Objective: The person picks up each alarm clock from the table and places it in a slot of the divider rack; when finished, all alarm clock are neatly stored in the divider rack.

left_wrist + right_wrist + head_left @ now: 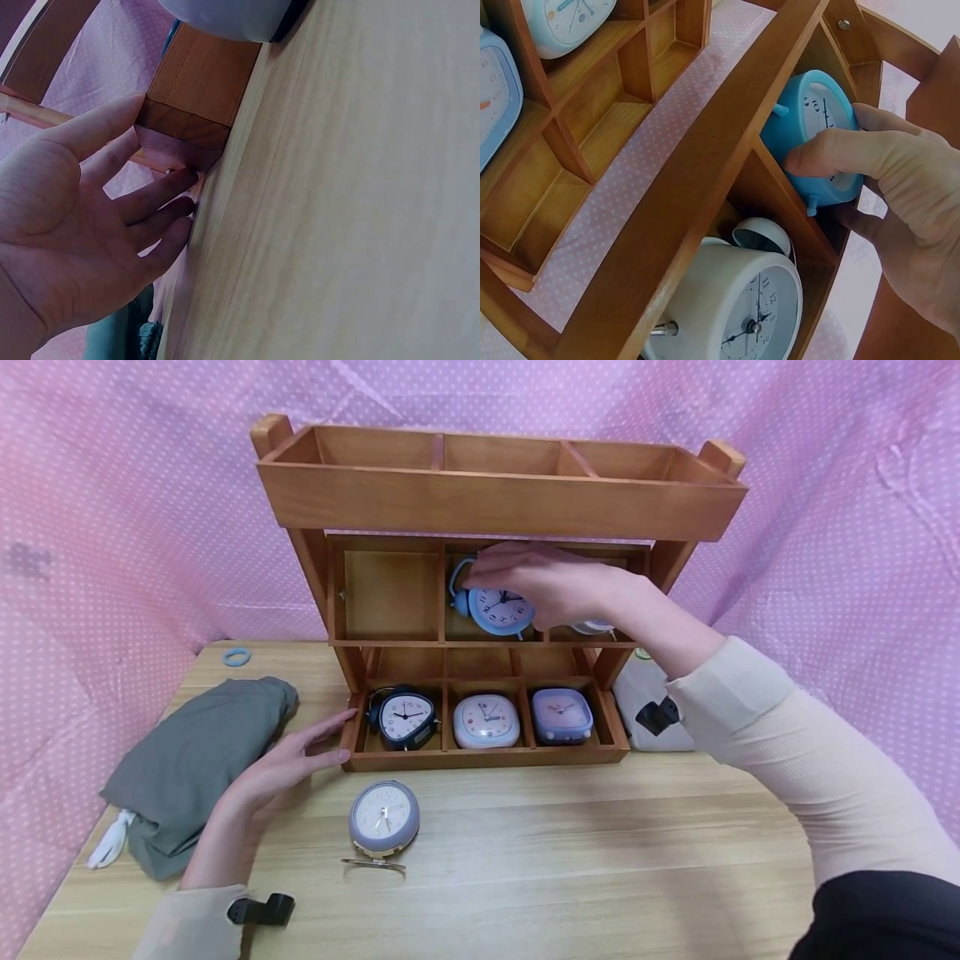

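Note:
A wooden three-tier shelf [495, 502] stands on the table. My right hand [525, 581] reaches into the middle compartment of its middle tier and grips a light blue alarm clock [498, 612], thumb across the face [806, 120]. In the compartment beside it stands a white twin-bell clock [742, 300]. Straight-fingered, my left hand [300, 756] touches the shelf's lower left corner [191, 101]. The bottom tier holds a dark blue clock [405, 718], a white square clock [486, 721] and a purple square clock [562, 713]. A round grey clock [384, 814] lies on the table in front.
A folded grey cloth [187, 760] lies left of the shelf, with a small blue ring [236, 657] behind it. A pale cloth bundle [648, 714] sits right of the shelf under my right arm. Pink dotted fabric [825, 527] surrounds the table.

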{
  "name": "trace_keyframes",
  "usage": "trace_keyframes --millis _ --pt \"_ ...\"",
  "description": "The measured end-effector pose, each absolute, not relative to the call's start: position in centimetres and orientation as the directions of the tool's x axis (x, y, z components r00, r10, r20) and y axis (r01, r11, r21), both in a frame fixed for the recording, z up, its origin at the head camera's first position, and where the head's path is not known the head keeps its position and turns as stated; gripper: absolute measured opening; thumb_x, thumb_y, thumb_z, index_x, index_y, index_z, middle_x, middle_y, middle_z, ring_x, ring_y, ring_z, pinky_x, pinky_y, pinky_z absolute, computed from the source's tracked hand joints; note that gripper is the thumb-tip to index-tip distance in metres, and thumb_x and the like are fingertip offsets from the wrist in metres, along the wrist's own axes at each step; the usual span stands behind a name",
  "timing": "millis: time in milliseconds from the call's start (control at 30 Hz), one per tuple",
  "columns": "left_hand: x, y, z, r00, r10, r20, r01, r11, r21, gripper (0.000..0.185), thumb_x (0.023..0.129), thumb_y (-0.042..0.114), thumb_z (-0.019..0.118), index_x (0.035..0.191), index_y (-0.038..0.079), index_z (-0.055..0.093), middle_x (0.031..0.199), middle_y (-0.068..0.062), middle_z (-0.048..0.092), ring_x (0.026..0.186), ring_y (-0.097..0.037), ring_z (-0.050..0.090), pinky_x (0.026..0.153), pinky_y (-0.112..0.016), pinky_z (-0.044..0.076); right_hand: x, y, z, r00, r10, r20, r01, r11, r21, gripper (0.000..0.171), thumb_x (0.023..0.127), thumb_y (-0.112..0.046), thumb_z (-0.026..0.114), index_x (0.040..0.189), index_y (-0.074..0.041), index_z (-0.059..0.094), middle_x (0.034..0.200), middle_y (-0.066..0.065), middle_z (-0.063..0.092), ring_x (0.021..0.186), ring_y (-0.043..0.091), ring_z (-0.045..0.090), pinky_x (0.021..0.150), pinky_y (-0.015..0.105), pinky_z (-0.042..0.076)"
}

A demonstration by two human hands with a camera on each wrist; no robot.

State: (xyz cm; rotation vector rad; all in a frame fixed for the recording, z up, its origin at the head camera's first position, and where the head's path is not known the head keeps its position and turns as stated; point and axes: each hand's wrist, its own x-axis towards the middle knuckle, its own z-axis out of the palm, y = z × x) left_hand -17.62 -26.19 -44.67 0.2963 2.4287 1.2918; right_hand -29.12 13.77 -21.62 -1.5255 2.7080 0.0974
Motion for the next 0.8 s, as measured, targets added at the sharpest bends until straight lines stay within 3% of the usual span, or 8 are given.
trace_keyframes --millis 233,600,800 --pt "-17.62 -26.22 -44.76 -0.908 0.351 -0.229 0.007 0.56 0.828 0.076 0.101 0.043 0.064 0.165 0.027 0.025 0.173 -0.015 0.017 0.158 -0.049 0.009 0.118 -0.078 0.016 -29.09 13.59 -21.79 -0.523 -0.851 -0.058 -0.852 0.519 0.065 0.092 0.074 0.014 0.076 0.156 -0.016 0.047 0.16 0.007 0.048 0.155 0.031 0.03 0.126 0.048 0.033" --pt "-17.61 -26.27 -44.89 -0.908 0.351 -0.227 0.008 0.558 0.83 0.076 0.101 0.042 0.064 0.165 0.027 0.026 0.173 -0.015 0.018 0.158 -0.049 0.01 0.117 -0.078 0.017 -28.93 13.46 -21.89 -0.524 -0.85 -0.045 -0.851 0.521 0.068 0.086 0.078 0.017 0.068 0.156 -0.012 0.045 0.163 0.008 0.044 0.156 0.032 0.03 0.128 0.047 0.03" --pt "-17.67 -26.27 -44.83 -0.907 0.352 -0.229 0.009 0.559 0.829 0.076 0.101 0.043 0.064 0.165 0.028 0.026 0.173 -0.014 0.018 0.159 -0.048 0.01 0.118 -0.078 0.017 -28.63 13.94 -21.85 -0.537 -0.842 -0.041 -0.843 0.535 0.049 0.088 0.078 0.017 0.067 0.157 -0.013 0.044 0.165 0.009 0.042 0.155 0.032 0.03 0.124 0.049 0.036"
